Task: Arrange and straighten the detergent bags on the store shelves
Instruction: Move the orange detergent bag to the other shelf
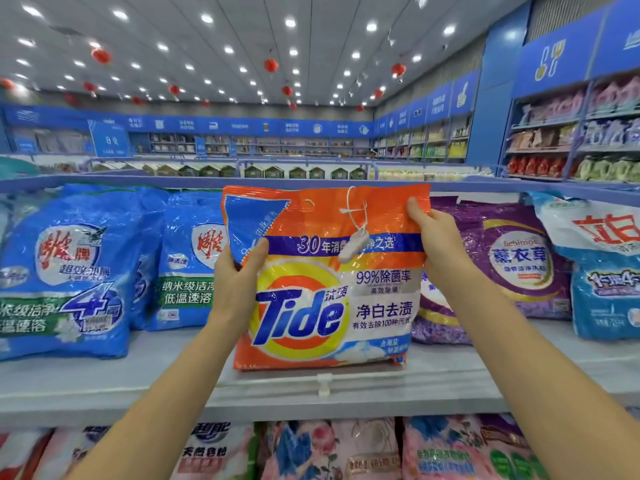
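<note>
bright, even | ceiling spotlights [207, 18] | glare on bags | edges warped, blurred | centre sharp

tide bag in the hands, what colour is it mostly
Tide bag is mostly orange; the head view shows it.

The one head-worn wide-angle camera faces forward at the pale grey metal store shelf [104, 382], near its front edge.

The Tide bag [322, 289] stands on the shelf [104, 386], two bags [69, 271] left of it, another bag [512, 258] right; lower bags [332, 448] sit beneath the shelf.
</note>
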### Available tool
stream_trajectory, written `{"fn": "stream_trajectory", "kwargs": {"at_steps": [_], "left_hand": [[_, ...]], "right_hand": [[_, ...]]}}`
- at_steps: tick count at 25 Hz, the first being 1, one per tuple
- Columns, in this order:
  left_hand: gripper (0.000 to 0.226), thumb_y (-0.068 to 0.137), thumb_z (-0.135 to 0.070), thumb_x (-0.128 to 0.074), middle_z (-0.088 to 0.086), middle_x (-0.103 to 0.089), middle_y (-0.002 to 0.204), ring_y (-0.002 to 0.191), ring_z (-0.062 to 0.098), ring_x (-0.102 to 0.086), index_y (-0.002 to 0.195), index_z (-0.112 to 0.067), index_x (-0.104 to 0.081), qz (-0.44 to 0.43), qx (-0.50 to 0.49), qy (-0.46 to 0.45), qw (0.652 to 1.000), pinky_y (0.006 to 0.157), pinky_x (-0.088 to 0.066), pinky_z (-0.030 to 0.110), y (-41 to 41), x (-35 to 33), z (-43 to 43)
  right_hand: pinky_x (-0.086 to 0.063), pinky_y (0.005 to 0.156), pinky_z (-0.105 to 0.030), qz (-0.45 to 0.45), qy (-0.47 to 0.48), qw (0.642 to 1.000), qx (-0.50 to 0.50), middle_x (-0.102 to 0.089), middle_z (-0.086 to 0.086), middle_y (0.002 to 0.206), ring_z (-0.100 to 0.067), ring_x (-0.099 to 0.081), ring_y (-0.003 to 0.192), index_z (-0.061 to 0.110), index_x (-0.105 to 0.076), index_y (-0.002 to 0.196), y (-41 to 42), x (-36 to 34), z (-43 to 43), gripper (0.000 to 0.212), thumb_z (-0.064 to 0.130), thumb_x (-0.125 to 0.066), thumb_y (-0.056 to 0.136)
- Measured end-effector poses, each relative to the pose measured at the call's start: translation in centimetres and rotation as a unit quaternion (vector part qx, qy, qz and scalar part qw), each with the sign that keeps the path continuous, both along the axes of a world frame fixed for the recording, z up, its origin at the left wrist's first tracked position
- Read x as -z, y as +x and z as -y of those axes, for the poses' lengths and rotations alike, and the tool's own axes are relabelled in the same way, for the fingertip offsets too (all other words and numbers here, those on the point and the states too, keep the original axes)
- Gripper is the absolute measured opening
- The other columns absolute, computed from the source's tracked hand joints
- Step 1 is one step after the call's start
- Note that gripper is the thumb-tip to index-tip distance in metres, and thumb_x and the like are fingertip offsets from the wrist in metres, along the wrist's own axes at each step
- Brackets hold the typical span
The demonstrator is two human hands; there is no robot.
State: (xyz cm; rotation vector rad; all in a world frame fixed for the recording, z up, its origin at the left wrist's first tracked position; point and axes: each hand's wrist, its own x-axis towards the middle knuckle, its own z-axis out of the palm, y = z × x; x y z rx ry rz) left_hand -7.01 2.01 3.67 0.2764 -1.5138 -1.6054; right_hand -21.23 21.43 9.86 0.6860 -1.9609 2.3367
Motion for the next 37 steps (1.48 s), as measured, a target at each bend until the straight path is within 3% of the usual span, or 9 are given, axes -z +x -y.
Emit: {"fn": "stream_trajectory", "kwargs": {"at_steps": [2,8,16,19,21,23,26,32,37], "left_hand": [[0.028,0.089,-0.044,-0.055,0.009,-0.066,0.1,0.093,0.029,-0.063,0.101,-0.018,-0.056,0.007,-0.017,0.002,1.0,0.087,-0.05,0.048,0.0,-0.2,0.5],[0.007,0.09,-0.019,-0.057,-0.008,-0.071,0.069,0.061,0.007,-0.068,0.085,-0.02,-0.061,-0.016,-0.008,-0.038,0.999,0.052,-0.054,0.022,0.6,-1.5,2.4],[0.039,0.082,-0.044,-0.053,0.0,-0.069,0.093,0.082,0.014,-0.067,0.11,-0.016,-0.056,0.05,0.073,-0.026,0.996,0.07,-0.053,0.029,0.8,-0.2,3.6],[0.063,0.065,-0.053,-0.063,0.002,-0.067,0.107,0.091,0.018,-0.067,0.116,-0.018,-0.052,0.181,0.169,-0.045,0.968,0.079,-0.053,0.033,2.7,3.1,3.9],[0.047,0.068,-0.045,-0.069,-0.007,-0.068,0.1,0.086,0.007,-0.067,0.108,-0.025,-0.053,0.279,0.217,-0.101,0.93,0.073,-0.052,0.02,3.5,4.3,3.7],[0.031,0.077,-0.026,-0.069,-0.013,-0.066,0.095,0.079,-0.002,-0.066,0.103,-0.03,-0.051,0.323,0.226,-0.126,0.91,0.065,-0.049,0.011,3.4,4.7,3.7],[0.032,0.077,-0.02,-0.071,-0.011,-0.068,0.096,0.078,-0.003,-0.067,0.101,-0.03,-0.052,0.309,0.228,-0.111,0.917,0.064,-0.051,0.01,3.2,4.7,3.8],[0.029,0.079,-0.016,-0.07,-0.007,-0.069,0.095,0.082,0.005,-0.067,0.099,-0.029,-0.053,0.268,0.211,-0.065,0.938,0.068,-0.053,0.018,3.7,4.1,2.9],[0.035,0.071,-0.031,-0.073,0.0,-0.069,0.097,0.084,0.014,-0.067,0.101,-0.024,-0.056,0.199,0.108,-0.023,0.974,0.073,-0.055,0.026,6.3,2.5,1.8]], "right_hand": [[-0.051,0.064,-0.033,0.026,-0.029,0.999,0.012,-0.063,-0.002,0.079,-0.019,-0.061,0.068,0.015,-0.057,0.078,0.2,0.1,0.7,0.025,0.032,-0.051,0.094],[-0.051,0.08,-0.044,0.02,0.006,1.0,0.018,-0.064,-0.001,0.083,-0.022,-0.063,0.078,0.017,-0.058,0.077,0.0,-0.2,0.8,0.026,0.033,-0.05,0.095],[-0.052,0.072,-0.036,0.052,-0.013,0.994,-0.091,-0.068,0.001,0.096,-0.017,-0.066,0.087,0.02,-0.059,0.096,-0.2,1.4,0.0,0.031,0.048,-0.045,0.091],[-0.045,0.094,-0.042,0.013,0.13,0.976,-0.173,-0.061,0.006,0.123,-0.018,-0.058,0.114,0.029,-0.048,0.124,-0.8,5.6,-2.0,0.076,0.076,-0.058,0.064],[-0.049,0.092,-0.035,-0.012,0.212,0.958,-0.193,-0.061,0.011,0.124,-0.011,-0.06,0.111,0.033,-0.042,0.128,-1.1,8.4,-3.2,0.103,0.085,-0.064,0.042],[-0.051,0.082,-0.022,-0.022,0.287,0.929,-0.233,-0.064,0.02,0.115,-0.002,-0.062,0.104,0.038,-0.045,0.123,-0.5,9.7,-3.7,0.097,0.08,-0.07,0.039],[-0.044,0.097,-0.026,-0.039,0.378,0.892,-0.245,-0.059,0.017,0.123,-0.005,-0.055,0.114,0.034,-0.047,0.126,0.0,10.2,-3.6,0.08,0.06,-0.076,0.056],[-0.053,0.073,-0.021,-0.019,0.272,0.943,-0.19,-0.07,-0.001,0.106,-0.008,-0.066,0.09,0.021,-0.062,0.103,1.4,9.7,-2.3,0.038,0.017,-0.076,0.068],[-0.043,0.041,-0.01,-0.035,0.177,0.97,-0.163,-0.066,0.006,0.054,0.002,-0.06,0.043,0.005,-0.055,0.075,3.2,7.1,-1.1,0.013,0.008,-0.066,0.081]]}}
